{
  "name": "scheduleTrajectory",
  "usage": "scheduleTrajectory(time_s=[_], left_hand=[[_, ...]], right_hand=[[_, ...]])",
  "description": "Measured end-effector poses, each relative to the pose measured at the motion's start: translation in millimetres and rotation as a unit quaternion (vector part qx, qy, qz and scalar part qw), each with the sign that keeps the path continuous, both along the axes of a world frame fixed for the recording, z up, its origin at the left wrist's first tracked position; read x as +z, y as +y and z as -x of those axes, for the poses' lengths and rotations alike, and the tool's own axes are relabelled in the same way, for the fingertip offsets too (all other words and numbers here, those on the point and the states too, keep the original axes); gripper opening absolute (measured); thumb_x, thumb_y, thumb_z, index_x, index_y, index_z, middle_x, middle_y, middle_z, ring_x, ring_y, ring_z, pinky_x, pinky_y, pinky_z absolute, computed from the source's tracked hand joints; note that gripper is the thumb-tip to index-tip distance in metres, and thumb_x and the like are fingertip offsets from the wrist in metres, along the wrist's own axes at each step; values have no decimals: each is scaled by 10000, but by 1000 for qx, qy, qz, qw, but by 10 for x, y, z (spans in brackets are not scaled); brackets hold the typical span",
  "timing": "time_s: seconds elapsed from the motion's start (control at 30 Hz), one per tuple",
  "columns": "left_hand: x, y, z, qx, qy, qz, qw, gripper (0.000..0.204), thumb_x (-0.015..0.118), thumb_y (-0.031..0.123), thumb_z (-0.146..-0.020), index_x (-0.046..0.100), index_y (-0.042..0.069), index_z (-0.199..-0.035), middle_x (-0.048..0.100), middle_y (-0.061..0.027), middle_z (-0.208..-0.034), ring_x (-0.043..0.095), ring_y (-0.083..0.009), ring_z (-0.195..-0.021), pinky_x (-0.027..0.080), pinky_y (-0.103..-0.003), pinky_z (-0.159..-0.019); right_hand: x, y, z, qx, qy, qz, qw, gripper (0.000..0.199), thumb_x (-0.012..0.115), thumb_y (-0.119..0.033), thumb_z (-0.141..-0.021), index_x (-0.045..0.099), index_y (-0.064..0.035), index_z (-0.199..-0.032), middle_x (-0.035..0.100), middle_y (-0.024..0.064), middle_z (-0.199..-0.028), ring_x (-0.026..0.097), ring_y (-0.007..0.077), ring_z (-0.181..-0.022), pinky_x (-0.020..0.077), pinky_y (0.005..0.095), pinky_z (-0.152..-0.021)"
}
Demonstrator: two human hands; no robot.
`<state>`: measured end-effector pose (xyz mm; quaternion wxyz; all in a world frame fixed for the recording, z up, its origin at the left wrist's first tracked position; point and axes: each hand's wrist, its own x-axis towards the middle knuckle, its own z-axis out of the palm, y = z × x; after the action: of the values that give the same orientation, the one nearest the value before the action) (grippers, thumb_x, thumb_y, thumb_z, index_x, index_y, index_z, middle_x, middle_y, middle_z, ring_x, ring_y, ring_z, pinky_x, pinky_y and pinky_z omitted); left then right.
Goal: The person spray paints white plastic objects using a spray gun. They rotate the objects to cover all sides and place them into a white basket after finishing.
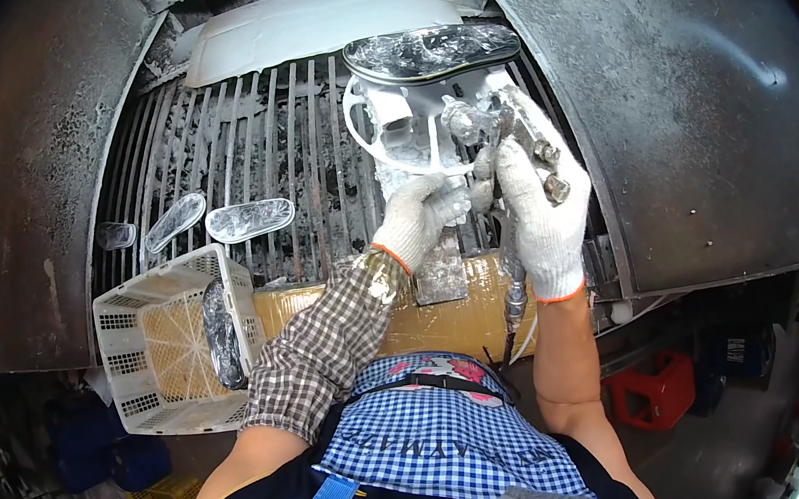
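My right hand (548, 205), in a white glove, is closed around a metal spray gun (504, 125) with several knobs; a hose runs down from it. My left hand (421, 218), also gloved, has its fingers curled at the near edge of a white wheel-like stand (360, 131) and appears to grip its rim. Across the far side of this stand lies a shiny black shoe sole (432, 51) streaked with white. The gun's head is just on the near side of the sole. White residue coats the stand, and my fingertips are partly hidden.
Several smaller soles, one being a grey sole (251, 220), lie at the left on a slatted metal grate (290, 143). A white plastic basket (180, 420) stands near left, with a dark sole (222, 335) at its side. Metal walls (694, 110) flank the grate; white board (319, 23) is behind.
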<state>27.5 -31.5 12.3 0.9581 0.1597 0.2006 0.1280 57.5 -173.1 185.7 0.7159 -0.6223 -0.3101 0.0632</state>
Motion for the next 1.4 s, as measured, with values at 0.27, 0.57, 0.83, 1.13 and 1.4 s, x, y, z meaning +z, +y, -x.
scheduleTrajectory(time_s=[0.27,0.57,0.83,1.13,1.4], left_hand=[[-19,-13,18,5,14,-25,1000,281,583,88,-1033,610,-84,-1254,714,-246,-1179,730,-392,-1067,625,-518,-920],[-167,48,14,-4,-10,-34,999,307,598,100,-1025,603,-89,-1267,721,-274,-1205,732,-405,-1091,622,-538,-924],[-67,75,73,-28,-33,-30,999,381,573,86,-1028,548,-129,-1341,690,-317,-1265,712,-419,-1139,620,-528,-969],[39,111,156,-34,-25,-52,998,435,576,84,-1040,500,-151,-1399,656,-325,-1321,689,-441,-1218,617,-556,-1033],[66,132,180,3,-14,-43,999,329,584,61,-1021,551,-119,-1294,675,-323,-1285,713,-428,-1177,650,-513,-962]], right_hand=[[-83,-75,-104,-3,49,-33,998,519,670,-67,-1040,538,77,-1521,675,173,-1421,675,170,-1172,544,307,-996],[-2,-152,-125,-19,102,-68,992,503,637,-66,-1067,517,43,-1543,699,29,-981,601,41,-719,518,215,-636],[12,-224,-223,-61,60,-54,995,501,628,-87,-1078,507,59,-1543,685,22,-936,588,46,-708,492,210,-626],[11,-289,-242,-106,28,-35,993,514,640,-64,-1070,493,74,-1543,701,58,-1060,583,46,-718,492,204,-628],[87,-280,-127,-16,108,-91,990,505,627,-74,-1081,494,60,-1550,688,35,-965,608,62,-757,521,224,-652]])
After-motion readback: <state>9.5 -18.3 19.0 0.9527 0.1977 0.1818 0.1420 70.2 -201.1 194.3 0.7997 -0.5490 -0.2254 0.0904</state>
